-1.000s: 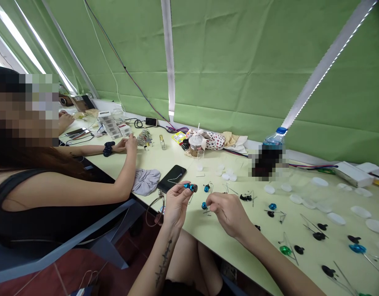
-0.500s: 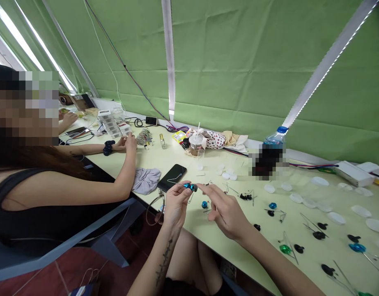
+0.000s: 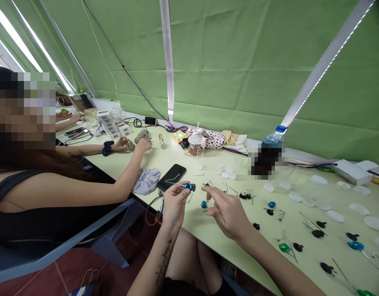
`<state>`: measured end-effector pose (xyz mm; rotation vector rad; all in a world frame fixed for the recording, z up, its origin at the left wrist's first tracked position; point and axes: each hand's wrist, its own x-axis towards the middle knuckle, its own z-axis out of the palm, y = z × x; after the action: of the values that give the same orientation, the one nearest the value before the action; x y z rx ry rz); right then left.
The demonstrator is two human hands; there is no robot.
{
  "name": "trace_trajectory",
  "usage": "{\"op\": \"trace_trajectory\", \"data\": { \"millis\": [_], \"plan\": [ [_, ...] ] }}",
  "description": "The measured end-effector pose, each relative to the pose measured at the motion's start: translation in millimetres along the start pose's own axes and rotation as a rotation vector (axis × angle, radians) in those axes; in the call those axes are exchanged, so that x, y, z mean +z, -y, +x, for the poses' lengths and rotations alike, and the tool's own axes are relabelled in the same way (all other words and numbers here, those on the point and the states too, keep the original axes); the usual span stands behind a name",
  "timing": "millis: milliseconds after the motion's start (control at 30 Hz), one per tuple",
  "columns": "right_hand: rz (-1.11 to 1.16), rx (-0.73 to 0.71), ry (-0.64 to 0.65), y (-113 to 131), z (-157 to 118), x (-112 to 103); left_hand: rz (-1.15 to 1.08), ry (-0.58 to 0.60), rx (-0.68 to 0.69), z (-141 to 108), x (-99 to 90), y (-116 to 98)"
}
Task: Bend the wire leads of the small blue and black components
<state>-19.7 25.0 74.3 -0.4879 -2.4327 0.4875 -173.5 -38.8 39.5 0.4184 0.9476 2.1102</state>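
Observation:
My left hand (image 3: 175, 204) pinches a thin wire stem carrying a small blue-and-black bead piece (image 3: 189, 187), which sticks out to the right of my fingers. My right hand (image 3: 228, 216) hangs just above the table with its fingers apart, holding nothing and not touching the piece. Nearest to it lies a small blue bead on wire (image 3: 204, 204). Farther right on the pale yellow-green table (image 3: 253, 246), several black and blue wire pieces (image 3: 317, 233) lie spread out.
A black smartphone (image 3: 171, 177) and a grey cloth (image 3: 146, 182) lie left of my hands. A seated person's arm (image 3: 130, 172) reaches along the table toward a cluster of small items. White plastic discs (image 3: 335, 216), small caps and a water bottle (image 3: 275, 137) stand farther back.
My right hand has moved rightward, away from the piece in my left hand, and its fingers have spread. The seated person's arm has stretched farther across the table.

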Motion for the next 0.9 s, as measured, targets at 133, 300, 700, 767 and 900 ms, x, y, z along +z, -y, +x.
{"op": "trace_trajectory", "data": {
  "millis": [133, 300, 700, 767, 900],
  "plan": [
    [-0.025, -0.046, 0.093, 0, 0, -1, -0.003, -0.003, 0.005, 0, 0.9, 0],
    [-0.043, 0.030, 0.060, -1, 0, -2, 0.017, -0.019, 0.017, 0, 1.0, -1],
    [-0.166, -0.043, 0.028, 0, -1, 4, 0.047, 0.031, 0.015, -1, 2.4, 0],
    [-0.264, -0.069, -0.010, 0, 0, 5, 0.059, 0.062, 0.020, -2, 3.5, 0],
    [-0.461, -0.149, -0.059, -3, 2, 9, 0.140, 0.130, 0.069, -7, 5.8, 1]
  ]
}}
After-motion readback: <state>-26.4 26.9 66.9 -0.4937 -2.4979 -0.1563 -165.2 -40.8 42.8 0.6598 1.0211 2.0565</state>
